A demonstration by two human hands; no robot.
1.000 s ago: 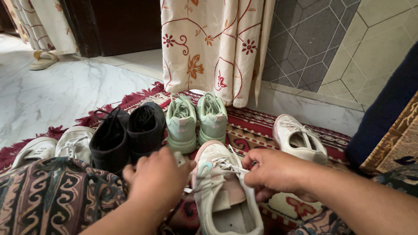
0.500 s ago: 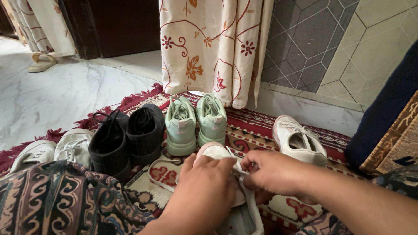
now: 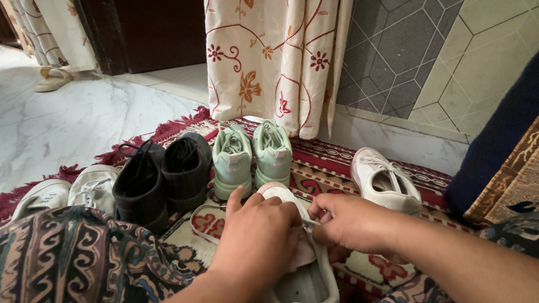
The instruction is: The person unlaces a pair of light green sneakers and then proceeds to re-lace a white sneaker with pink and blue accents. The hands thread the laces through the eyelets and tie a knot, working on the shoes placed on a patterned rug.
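A white sneaker with a pink toe (image 3: 281, 193) lies on the patterned rug directly in front of me. My left hand (image 3: 258, 238) rests over its laces and tongue, covering most of the upper. My right hand (image 3: 351, 224) pinches the white lace at the shoe's right side. The shoe's open heel end (image 3: 306, 283) shows below my hands. Its matching white sneaker (image 3: 386, 180) sits apart to the right on the rug.
A row of shoes stands beyond: mint green pair (image 3: 252, 157), black pair (image 3: 163, 177), white pair (image 3: 67, 193). A red patterned rug (image 3: 331, 157) lies on marble floor. A floral curtain (image 3: 275, 62), tiled wall and a sandal (image 3: 53, 79) are behind. My patterned knee (image 3: 73, 258) is at left.
My left hand moved from left of the sneaker onto its laces and now covers the upper. My right hand keeps its pinch on the lace in the same place.
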